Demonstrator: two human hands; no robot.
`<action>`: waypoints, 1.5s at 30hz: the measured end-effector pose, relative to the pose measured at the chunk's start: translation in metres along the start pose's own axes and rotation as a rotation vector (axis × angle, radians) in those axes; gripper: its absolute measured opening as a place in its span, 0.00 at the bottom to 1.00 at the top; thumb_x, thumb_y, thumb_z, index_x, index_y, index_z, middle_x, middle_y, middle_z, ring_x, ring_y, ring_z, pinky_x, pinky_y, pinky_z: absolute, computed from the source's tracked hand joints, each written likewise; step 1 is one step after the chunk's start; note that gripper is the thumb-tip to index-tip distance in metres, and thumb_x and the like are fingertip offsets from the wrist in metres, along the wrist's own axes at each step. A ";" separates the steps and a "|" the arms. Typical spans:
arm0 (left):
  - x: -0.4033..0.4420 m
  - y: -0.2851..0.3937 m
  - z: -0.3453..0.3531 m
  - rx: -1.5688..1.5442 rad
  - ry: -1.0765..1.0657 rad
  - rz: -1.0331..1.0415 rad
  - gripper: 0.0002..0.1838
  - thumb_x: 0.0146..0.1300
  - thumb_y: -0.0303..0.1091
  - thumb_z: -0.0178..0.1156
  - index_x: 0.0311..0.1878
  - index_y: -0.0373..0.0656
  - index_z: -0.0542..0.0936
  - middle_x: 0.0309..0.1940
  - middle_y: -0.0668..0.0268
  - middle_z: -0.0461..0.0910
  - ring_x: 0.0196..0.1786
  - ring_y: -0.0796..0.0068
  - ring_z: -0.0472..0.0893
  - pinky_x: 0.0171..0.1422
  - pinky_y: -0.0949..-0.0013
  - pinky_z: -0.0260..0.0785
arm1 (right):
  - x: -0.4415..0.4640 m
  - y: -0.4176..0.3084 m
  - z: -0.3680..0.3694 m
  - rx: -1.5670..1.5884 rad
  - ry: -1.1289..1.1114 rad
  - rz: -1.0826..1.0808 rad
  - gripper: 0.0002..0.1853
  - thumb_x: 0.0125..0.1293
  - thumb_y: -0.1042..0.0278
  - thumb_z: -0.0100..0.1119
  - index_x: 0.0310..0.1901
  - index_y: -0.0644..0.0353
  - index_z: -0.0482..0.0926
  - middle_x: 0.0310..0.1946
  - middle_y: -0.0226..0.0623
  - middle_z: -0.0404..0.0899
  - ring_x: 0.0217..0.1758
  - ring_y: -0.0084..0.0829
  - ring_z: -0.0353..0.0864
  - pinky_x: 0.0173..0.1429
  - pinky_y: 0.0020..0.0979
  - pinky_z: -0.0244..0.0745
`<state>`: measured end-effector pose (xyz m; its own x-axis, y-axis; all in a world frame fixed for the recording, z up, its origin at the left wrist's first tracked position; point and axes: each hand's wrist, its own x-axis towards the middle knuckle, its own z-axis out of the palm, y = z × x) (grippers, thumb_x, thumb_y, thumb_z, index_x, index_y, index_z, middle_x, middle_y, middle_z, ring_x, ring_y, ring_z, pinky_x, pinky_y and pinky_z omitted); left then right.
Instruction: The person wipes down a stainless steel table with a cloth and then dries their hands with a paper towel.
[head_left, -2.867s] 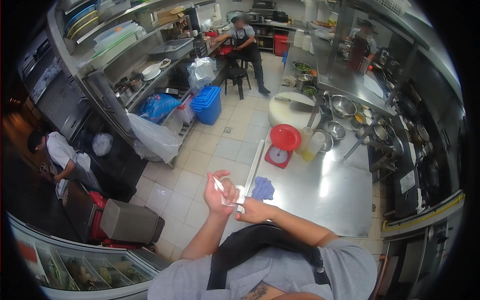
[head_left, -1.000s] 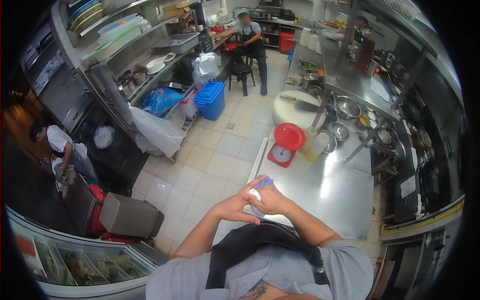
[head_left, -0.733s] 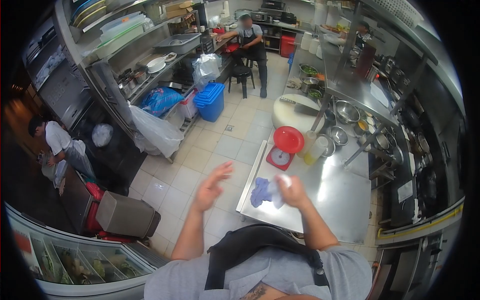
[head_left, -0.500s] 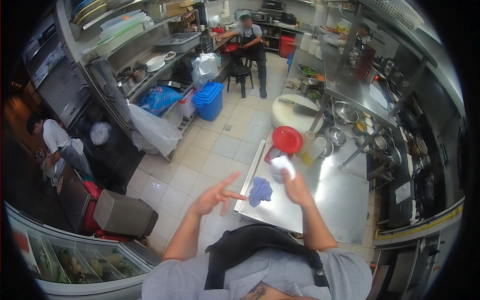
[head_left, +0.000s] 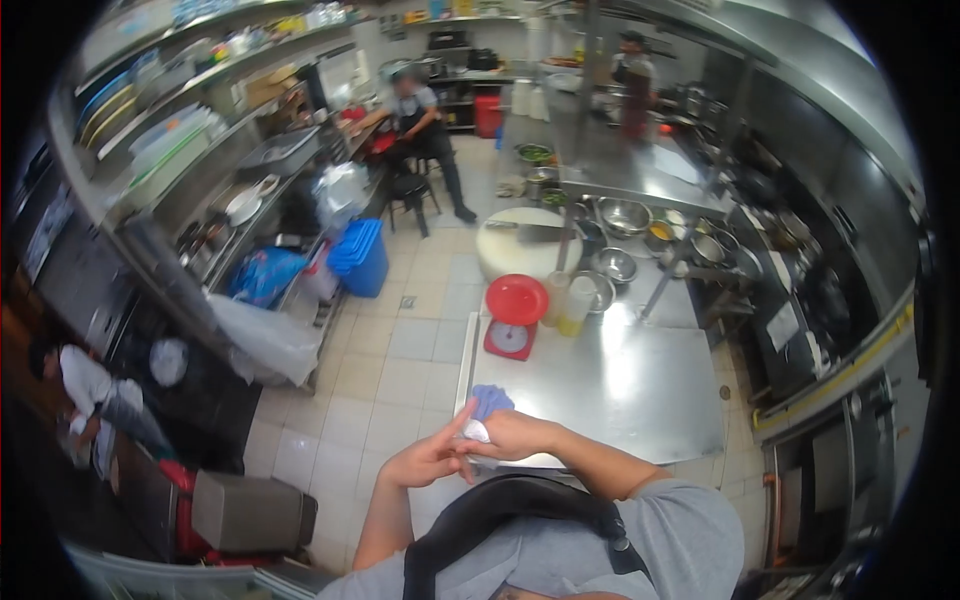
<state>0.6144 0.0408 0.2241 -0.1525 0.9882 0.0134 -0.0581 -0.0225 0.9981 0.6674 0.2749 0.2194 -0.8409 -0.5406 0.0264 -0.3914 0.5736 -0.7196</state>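
Observation:
My right hand [head_left: 517,434] is closed on a small white wad [head_left: 475,431] that looks like a paper towel. Beside it, my left hand [head_left: 432,458] has its fingers stretched out and apart, touching or nearly touching the wad; the exact contact is partly hidden. Both hands meet over the near left corner of the steel table [head_left: 640,400]. Just beyond them lies a crumpled blue-purple cloth [head_left: 492,399], partly covered by my hands. Farther back stands a red dial scale [head_left: 509,341] with a round red pan [head_left: 517,298].
Squeeze bottles [head_left: 574,308] stand right of the scale. A knife [head_left: 540,233] lies on the round white chopping board [head_left: 497,258]. Metal bowls [head_left: 624,215] line the table's far part. A blue bin [head_left: 358,258] stands on the floor. Other people sit or stand farther off.
My right hand has brought the white wad left and toward me, against my left hand. My left hand has moved slightly right. The view has turned to the right.

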 end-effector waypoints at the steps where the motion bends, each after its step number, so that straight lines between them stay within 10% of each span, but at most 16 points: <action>1: -0.007 -0.001 -0.009 -0.004 0.103 0.083 0.63 0.67 0.72 0.56 0.84 0.50 0.26 0.61 0.48 0.79 0.40 0.64 0.88 0.51 0.64 0.80 | -0.004 0.018 0.000 0.031 0.072 -0.049 0.29 0.79 0.41 0.51 0.36 0.65 0.82 0.23 0.56 0.79 0.28 0.58 0.80 0.36 0.50 0.74; 5: -0.037 0.006 -0.036 -0.004 0.505 0.260 0.65 0.64 0.75 0.57 0.84 0.55 0.24 0.82 0.42 0.53 0.44 0.60 0.89 0.52 0.61 0.82 | -0.032 0.006 -0.049 0.425 0.176 0.301 0.27 0.82 0.45 0.47 0.42 0.64 0.81 0.35 0.52 0.84 0.39 0.51 0.84 0.46 0.47 0.77; 8: -0.032 0.008 -0.032 -0.162 0.361 0.329 0.67 0.61 0.80 0.55 0.83 0.60 0.21 0.85 0.44 0.41 0.49 0.53 0.88 0.50 0.55 0.85 | -0.034 0.025 -0.043 0.294 0.538 0.233 0.26 0.83 0.47 0.44 0.48 0.65 0.80 0.40 0.52 0.84 0.43 0.49 0.84 0.50 0.45 0.77; 15: 0.038 -0.042 0.007 -0.141 0.356 0.207 0.60 0.62 0.86 0.40 0.83 0.66 0.22 0.86 0.51 0.27 0.71 0.42 0.75 0.63 0.38 0.79 | 0.005 0.003 0.029 0.213 -0.021 0.277 0.23 0.83 0.51 0.43 0.48 0.66 0.78 0.40 0.60 0.83 0.45 0.59 0.83 0.50 0.50 0.76; 20: 0.019 -0.037 -0.006 -0.422 0.190 0.206 0.59 0.65 0.83 0.40 0.84 0.62 0.24 0.86 0.48 0.33 0.74 0.42 0.71 0.66 0.40 0.76 | -0.014 0.017 0.026 0.131 0.101 -0.052 0.18 0.80 0.59 0.50 0.45 0.70 0.77 0.40 0.60 0.82 0.49 0.60 0.82 0.54 0.50 0.75; 24: 0.002 -0.032 -0.039 -0.198 0.620 0.198 0.51 0.72 0.75 0.41 0.86 0.56 0.36 0.86 0.54 0.43 0.70 0.42 0.75 0.66 0.41 0.77 | -0.041 0.023 -0.011 0.188 0.069 -0.096 0.16 0.80 0.60 0.51 0.51 0.67 0.78 0.46 0.57 0.81 0.51 0.58 0.80 0.59 0.48 0.74; 29: -0.006 -0.037 -0.057 -0.204 0.730 0.112 0.46 0.77 0.70 0.41 0.86 0.48 0.47 0.86 0.58 0.43 0.77 0.42 0.66 0.72 0.40 0.72 | -0.051 0.025 -0.033 0.085 0.464 0.277 0.15 0.80 0.63 0.49 0.56 0.68 0.75 0.50 0.61 0.80 0.57 0.61 0.77 0.64 0.52 0.71; 34: 0.049 -0.038 -0.001 -0.585 0.311 0.426 0.51 0.71 0.78 0.38 0.85 0.51 0.50 0.86 0.56 0.45 0.83 0.44 0.56 0.74 0.32 0.65 | -0.016 0.061 0.026 0.112 0.706 0.001 0.19 0.70 0.70 0.52 0.59 0.70 0.76 0.52 0.64 0.80 0.60 0.62 0.78 0.66 0.52 0.71; 36: 0.071 -0.056 0.004 -0.473 0.270 0.383 0.52 0.71 0.79 0.37 0.85 0.51 0.49 0.86 0.55 0.44 0.83 0.43 0.56 0.72 0.28 0.66 | -0.010 0.048 0.038 0.278 0.061 0.564 0.18 0.68 0.70 0.52 0.55 0.69 0.80 0.49 0.61 0.83 0.57 0.53 0.82 0.63 0.47 0.73; 45: 0.087 -0.062 -0.008 -0.403 0.297 0.366 0.51 0.74 0.75 0.39 0.84 0.43 0.49 0.85 0.53 0.44 0.79 0.43 0.64 0.68 0.42 0.77 | -0.066 0.054 -0.015 0.335 0.075 0.026 0.18 0.69 0.77 0.48 0.56 0.64 0.82 0.47 0.50 0.86 0.51 0.43 0.83 0.60 0.40 0.75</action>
<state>0.5966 0.1265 0.1625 -0.4974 0.8226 0.2755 -0.3091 -0.4647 0.8298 0.6958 0.3513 0.1892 -0.8791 -0.4742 0.0473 -0.2356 0.3460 -0.9082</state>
